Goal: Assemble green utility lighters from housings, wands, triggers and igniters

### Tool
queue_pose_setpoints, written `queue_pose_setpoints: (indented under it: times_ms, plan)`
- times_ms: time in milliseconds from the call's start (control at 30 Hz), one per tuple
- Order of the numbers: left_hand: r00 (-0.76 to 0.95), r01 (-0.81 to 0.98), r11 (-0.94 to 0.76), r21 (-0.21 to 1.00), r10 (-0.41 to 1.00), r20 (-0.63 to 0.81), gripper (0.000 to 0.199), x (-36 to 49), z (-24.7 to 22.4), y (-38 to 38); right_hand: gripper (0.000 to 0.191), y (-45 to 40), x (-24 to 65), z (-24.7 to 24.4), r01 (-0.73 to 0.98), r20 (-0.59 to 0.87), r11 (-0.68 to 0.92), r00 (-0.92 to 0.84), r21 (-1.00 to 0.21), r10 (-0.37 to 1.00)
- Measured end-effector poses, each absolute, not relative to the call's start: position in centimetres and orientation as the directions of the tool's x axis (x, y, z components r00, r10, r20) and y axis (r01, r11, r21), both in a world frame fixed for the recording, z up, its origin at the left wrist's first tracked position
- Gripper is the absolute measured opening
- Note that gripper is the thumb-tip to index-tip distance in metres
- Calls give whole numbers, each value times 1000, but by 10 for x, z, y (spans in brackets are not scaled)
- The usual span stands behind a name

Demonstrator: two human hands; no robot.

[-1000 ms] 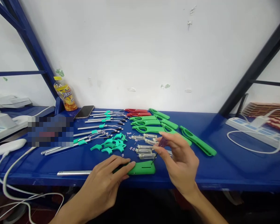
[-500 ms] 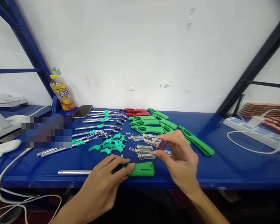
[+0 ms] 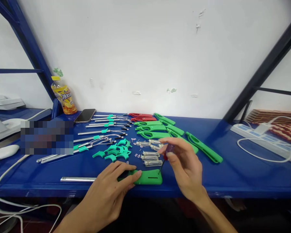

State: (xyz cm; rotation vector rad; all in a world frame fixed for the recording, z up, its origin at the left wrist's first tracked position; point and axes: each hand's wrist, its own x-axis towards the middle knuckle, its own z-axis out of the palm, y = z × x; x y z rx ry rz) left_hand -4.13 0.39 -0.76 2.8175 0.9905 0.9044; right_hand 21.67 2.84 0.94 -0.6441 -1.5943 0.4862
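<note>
Near the front edge of the blue table lies a green lighter body [image 3: 151, 177], with a metal tube [image 3: 78, 179] reaching out to its left. My left hand [image 3: 113, 184] is closed on the green body, its fingers pressing on the left part. A small screwdriver with a dark red handle [image 3: 169, 150] is pinched between the thumb and fingers of my right hand [image 3: 186, 165]. Its thin shaft slants down to the right end of the green body. Clear plastic tanks [image 3: 151, 158] and teal triggers [image 3: 118, 149] lie just behind.
Metal tubes with wires [image 3: 93, 132] lie at the left, green shells [image 3: 205, 147] and red shells [image 3: 142, 117] farther back. A phone [image 3: 85, 115] and a bottle [image 3: 65, 98] are at the back left. A power strip [image 3: 264, 139] is at the right.
My right hand has shifted its fingers around the screwdriver handle, and the handle stands more upright. My left hand keeps its hold on the green body. The view has moved slightly.
</note>
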Motion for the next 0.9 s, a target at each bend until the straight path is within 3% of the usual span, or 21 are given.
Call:
queue_pose_setpoints:
  times_ms: [133, 433, 633, 800, 900]
  plan:
    - [627, 557, -801, 221, 579, 521, 44, -42, -8, 3, 36, 21, 212, 11, -8, 730, 732, -93, -681, 677]
    - [627, 567, -788, 240, 602, 496, 42, -41, -5, 3, 29, 20, 209, 9, 148, 763, 758, -30, -635, 646]
    - [632, 576, -786, 223, 601, 489, 46, -42, -6, 3, 26, 21, 210, 12, 114, 744, 738, 14, -665, 668]
    - [642, 587, -797, 144, 566, 517, 39, -45, -9, 2, 22, 22, 250, 37, 229, 796, 770, 299, -596, 527]
    - [655, 578, -812, 75, 517, 552, 32, -47, -12, 2, 28, 27, 316, 47, 417, 771, 669, 493, -616, 403]
